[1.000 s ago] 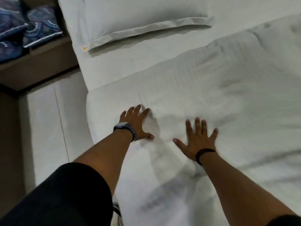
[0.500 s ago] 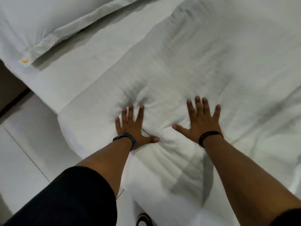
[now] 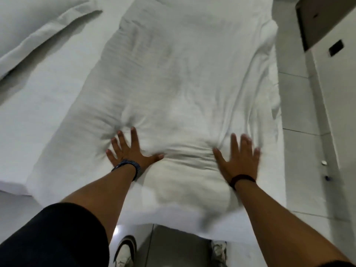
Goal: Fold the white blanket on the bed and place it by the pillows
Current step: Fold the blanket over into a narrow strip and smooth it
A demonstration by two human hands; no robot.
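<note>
Plainly the largest thing is the white-sheeted bed, and everything else is placed from it; along its middle, running away from the person toward the far edge, lies the one thick, wrinkled white blanket, already doubled into a long band, its near end hanging slightly over the bed's near edge; my judgement is that it lies flat like this so the trapped air can be pressed out before another fold. At the bed's upper left corner sits one white fabric pillow with a flanged border, well apart from the blanket; only one pillow shows, so the blanket has not yet reached its place beside it. On the blanket's near part rest two hands, both flat with fingers spread, gripping nothing; the left hand, with a dark blue watch strap at its wrist, presses a dent that gathers creases around its fingertips; the right hand, with a thin dark wristband, is blurred but likewise open, palm down; between the two, the cloth bunches into a low ridge. Below the bed's near edge, on the tiled floor, two white shoes show, one under each arm.
</note>
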